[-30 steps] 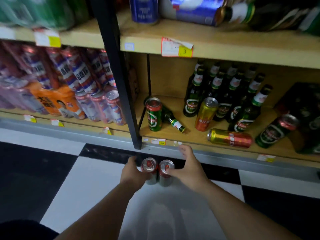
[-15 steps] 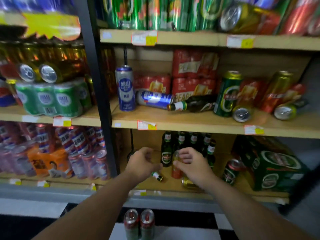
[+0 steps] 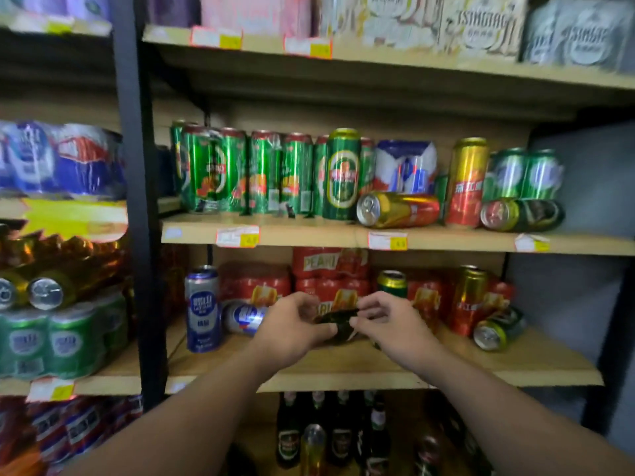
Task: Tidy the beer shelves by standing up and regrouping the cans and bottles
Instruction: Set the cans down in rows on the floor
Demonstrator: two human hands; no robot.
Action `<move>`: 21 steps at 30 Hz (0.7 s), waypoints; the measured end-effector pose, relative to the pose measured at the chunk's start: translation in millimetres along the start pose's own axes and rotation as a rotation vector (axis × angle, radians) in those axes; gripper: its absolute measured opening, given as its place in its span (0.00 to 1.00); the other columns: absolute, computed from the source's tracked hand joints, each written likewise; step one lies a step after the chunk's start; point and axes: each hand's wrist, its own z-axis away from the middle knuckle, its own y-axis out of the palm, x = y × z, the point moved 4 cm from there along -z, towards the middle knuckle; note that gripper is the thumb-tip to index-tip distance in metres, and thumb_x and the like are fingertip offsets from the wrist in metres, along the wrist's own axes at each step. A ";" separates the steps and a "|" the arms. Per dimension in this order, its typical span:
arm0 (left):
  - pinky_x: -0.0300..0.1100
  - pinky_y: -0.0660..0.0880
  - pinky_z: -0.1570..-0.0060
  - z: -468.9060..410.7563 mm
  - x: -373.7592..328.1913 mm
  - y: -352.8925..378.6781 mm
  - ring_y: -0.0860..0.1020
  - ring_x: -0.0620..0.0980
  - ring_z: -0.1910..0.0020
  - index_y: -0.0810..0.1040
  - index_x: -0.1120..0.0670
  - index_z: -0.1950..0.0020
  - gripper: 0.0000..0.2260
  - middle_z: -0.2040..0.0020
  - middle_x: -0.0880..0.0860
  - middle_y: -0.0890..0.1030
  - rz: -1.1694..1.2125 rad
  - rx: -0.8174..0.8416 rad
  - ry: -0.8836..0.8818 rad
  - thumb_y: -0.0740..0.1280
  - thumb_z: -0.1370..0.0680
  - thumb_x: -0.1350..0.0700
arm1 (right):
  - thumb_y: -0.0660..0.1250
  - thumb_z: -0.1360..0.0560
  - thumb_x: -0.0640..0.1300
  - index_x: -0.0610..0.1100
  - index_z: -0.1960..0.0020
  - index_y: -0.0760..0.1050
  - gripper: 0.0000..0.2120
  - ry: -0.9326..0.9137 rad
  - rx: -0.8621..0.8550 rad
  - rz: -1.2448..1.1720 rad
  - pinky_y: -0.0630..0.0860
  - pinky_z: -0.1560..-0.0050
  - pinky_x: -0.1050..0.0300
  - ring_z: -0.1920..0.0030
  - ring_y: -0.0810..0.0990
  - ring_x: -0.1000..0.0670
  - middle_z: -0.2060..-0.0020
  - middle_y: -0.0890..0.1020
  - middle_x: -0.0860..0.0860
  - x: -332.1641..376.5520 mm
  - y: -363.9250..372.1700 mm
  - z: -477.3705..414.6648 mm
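Note:
A dark green beer bottle (image 3: 335, 321) lies on its side on the middle wooden shelf (image 3: 343, 369). My left hand (image 3: 292, 324) grips its left end and my right hand (image 3: 385, 321) curls round its right end; most of the bottle is hidden between them. Left of my hands a blue can (image 3: 202, 309) stands upright and a second blue can (image 3: 242, 317) lies toppled. A green can (image 3: 391, 283) and a gold-red can (image 3: 469, 300) stand to the right, with a can (image 3: 494, 331) lying beside them. On the shelf above, a gold-red can (image 3: 398, 209) and a green can (image 3: 522, 214) lie on their sides.
Red Pearl multipacks (image 3: 330, 269) fill the back of the middle shelf. Green shrink-wrapped cans (image 3: 240, 173) line the shelf above. Green bottles (image 3: 336, 438) stand on the bottom shelf. A black upright post (image 3: 137, 201) divides the bays; packs of cans (image 3: 51, 338) fill the left bay.
My view and both hands rose from the floor cans past the bottom shelf to the middle shelf. Both hands have taken hold of the lying bottle.

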 end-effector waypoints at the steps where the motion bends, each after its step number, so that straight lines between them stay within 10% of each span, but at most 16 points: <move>1: 0.40 0.78 0.52 -7.0 -10.1 -1.8 0.78 0.45 0.52 0.76 0.54 0.42 0.21 0.51 0.48 0.78 0.009 0.002 0.012 0.78 0.31 0.53 | 0.71 0.25 0.47 0.48 0.46 0.76 0.09 -0.021 -0.008 -0.002 0.76 0.52 0.58 0.51 0.79 0.53 0.51 0.80 0.52 6.1 -10.1 -5.7; 11: 0.32 0.71 0.62 -69.2 -125.4 -31.4 0.76 0.42 0.56 0.76 0.54 0.40 0.19 0.52 0.49 0.77 0.092 -0.070 0.218 0.75 0.28 0.53 | 0.75 0.29 0.44 0.52 0.54 0.76 0.09 -0.271 -0.175 0.074 0.78 0.49 0.54 0.54 0.80 0.53 0.55 0.81 0.53 74.9 -94.3 -63.0; 21: 0.43 0.75 0.50 -107.6 -148.4 -34.9 0.78 0.49 0.50 0.76 0.53 0.41 0.17 0.51 0.51 0.78 0.054 -0.126 0.253 0.74 0.27 0.51 | 0.75 0.32 0.43 0.54 0.28 0.59 0.38 -0.317 -0.032 0.844 0.65 0.33 0.52 0.31 0.65 0.49 0.32 0.67 0.53 102.7 -102.2 -111.0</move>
